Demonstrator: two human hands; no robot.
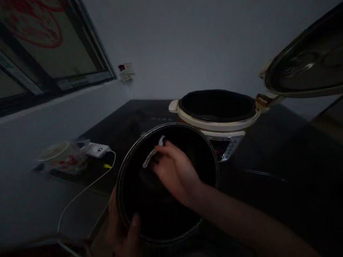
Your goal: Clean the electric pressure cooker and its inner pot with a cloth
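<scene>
A round, dark inner pot [160, 221] is tilted so that its mouth faces me. My left hand [123, 232] grips its lower left rim, thumb inside and fingers around the outer wall. Inside the pot is my right hand [174, 167], its fingers closed on a white cloth [153, 154] of which only a thin edge shows. Whether this is fabric or paper tissue I cannot tell in the dim light. Behind the pot stands an electric pressure cooker [225, 125], its body uncovered and dark inside. Its hinged lid [308, 67] is raised at the right.
On the dark countertop [112, 121], a tub in a plastic bag [65, 159] sits at the left beside a white power strip [98, 150]. A white cord [80, 192] runs down off the counter. A wall socket [125, 71] and a window [59, 43] are behind.
</scene>
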